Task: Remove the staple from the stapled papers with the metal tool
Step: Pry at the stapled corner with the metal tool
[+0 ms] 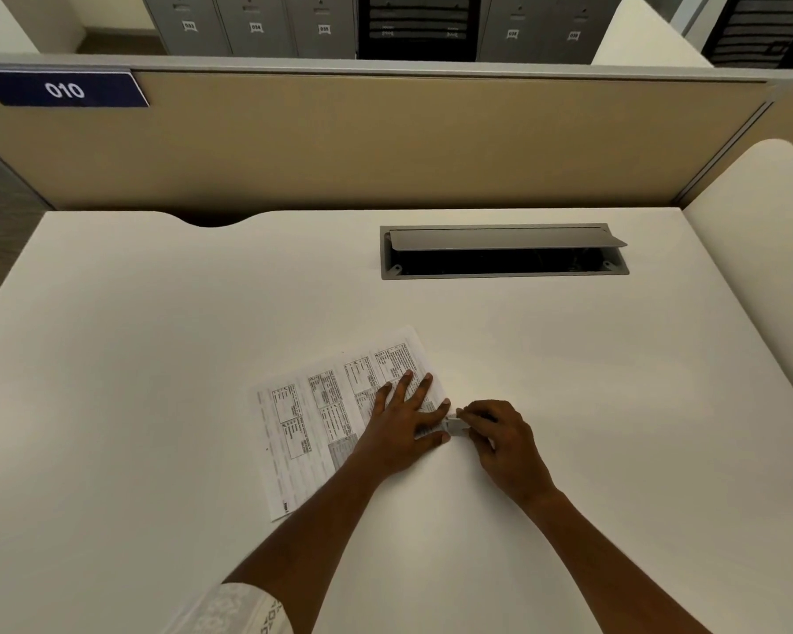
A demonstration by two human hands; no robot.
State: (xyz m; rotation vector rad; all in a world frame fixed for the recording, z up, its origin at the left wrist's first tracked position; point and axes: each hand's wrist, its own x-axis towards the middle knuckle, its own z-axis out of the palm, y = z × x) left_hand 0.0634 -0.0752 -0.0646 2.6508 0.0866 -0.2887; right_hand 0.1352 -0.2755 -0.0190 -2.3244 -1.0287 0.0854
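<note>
Left hand (401, 418) presses the stapled papers (312, 414) with straight fingers (403, 387). Right hand (500, 439) pinches the metal tool (455, 425) at their corner, seemingly on the staple. Skewed prying could tear the paper.

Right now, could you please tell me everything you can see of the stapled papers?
The stapled papers are white sheets printed with black text and boxed tables. They lie flat and askew on the white desk. The left hand presses on their right end with fingers spread. At that edge, the right hand holds the small metal tool. The staple itself is too small to see.
</note>
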